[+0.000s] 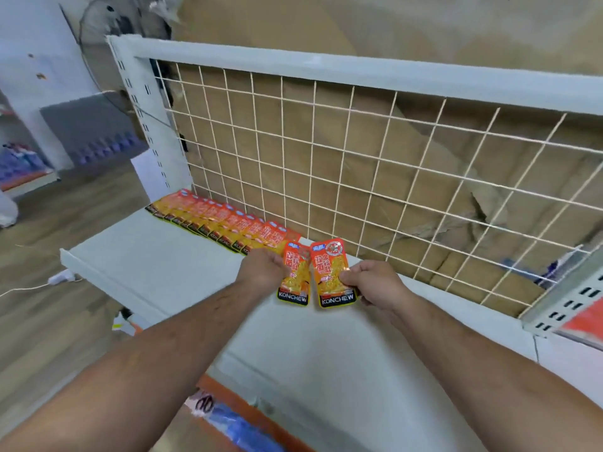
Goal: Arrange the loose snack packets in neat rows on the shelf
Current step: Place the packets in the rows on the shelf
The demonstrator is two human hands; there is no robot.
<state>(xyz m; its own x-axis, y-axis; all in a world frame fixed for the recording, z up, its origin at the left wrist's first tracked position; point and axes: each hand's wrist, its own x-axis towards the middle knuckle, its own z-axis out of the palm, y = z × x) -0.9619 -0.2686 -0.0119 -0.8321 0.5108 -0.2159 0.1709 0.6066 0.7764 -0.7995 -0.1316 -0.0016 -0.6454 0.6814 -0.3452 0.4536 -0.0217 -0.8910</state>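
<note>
I've got two snack packets up side by side, just off the right end of the laid row (222,223). My left hand (261,269) is curled round the left packet (293,277), and my right hand (372,282) pinches the right packet (332,274) at its edge. The row runs overlapped along the back of the shelf (163,265), against the wire grid (359,158). By my reckoning, one row is partly done and reaches only partway along the back, so these two and further rows remain.

The snack packets (331,275) are glossy plastic film. The shelf (169,265) is smooth, matt painted metal. Behind its back edge, a wire grid (359,164) fronts rough cardboard (408,203).
</note>
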